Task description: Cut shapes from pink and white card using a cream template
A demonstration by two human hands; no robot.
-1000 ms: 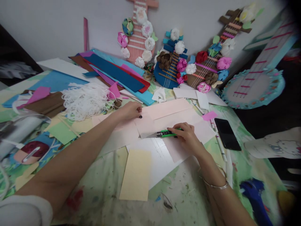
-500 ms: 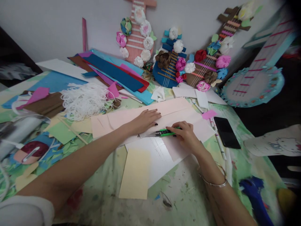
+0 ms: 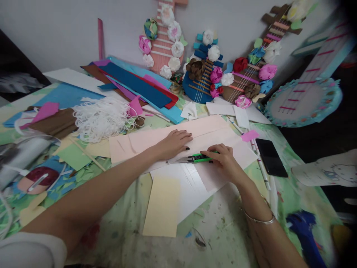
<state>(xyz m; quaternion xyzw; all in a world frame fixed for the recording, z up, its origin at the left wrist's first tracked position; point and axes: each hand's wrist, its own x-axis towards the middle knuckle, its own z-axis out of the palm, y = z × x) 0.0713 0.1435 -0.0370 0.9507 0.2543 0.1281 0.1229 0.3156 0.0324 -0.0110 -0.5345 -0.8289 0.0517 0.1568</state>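
A long sheet of pale pink paper (image 3: 142, 139) lies folded across the table. My left hand (image 3: 174, 144) rests flat on it, fingers stretched out and holding nothing. Just to the right, my right hand (image 3: 221, 160) grips a green and black utility knife (image 3: 199, 158), its blade out and pointing left, low along the front edge of the folded paper. Whether the blade touches the paper I cannot tell. Below sit white sheets (image 3: 186, 182) with faint pencil lines and a cream paper rectangle (image 3: 161, 208).
A white string tangle (image 3: 103, 119) and coloured paper strips (image 3: 134, 83) lie at back left. Paper-flower guitars (image 3: 199, 80) lean on the wall. At right are a black phone (image 3: 271, 157), a cup (image 3: 326, 169) and a blue glue gun (image 3: 304, 230).
The view has shifted slightly. Both hands, the knife and the paper keep nearly the same places relative to each other.
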